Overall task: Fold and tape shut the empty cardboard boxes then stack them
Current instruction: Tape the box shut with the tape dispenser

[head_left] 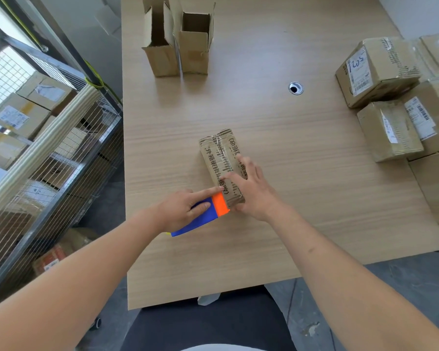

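Note:
A closed cardboard box (219,158) with printed tape along its top lies in the middle of the wooden table (289,198). My left hand (183,209) grips a blue and orange tape dispenser (208,214) against the box's near end, with the index finger stretched onto the box. My right hand (249,188) rests flat on the box's near right side, fingers spread. Two open empty boxes (162,39) (195,44) stand upright at the far edge of the table.
Several taped boxes with labels (380,72) are stacked at the table's right side. A cable hole (295,87) sits in the tabletop. A wire cage cart (48,153) full of parcels stands on the left.

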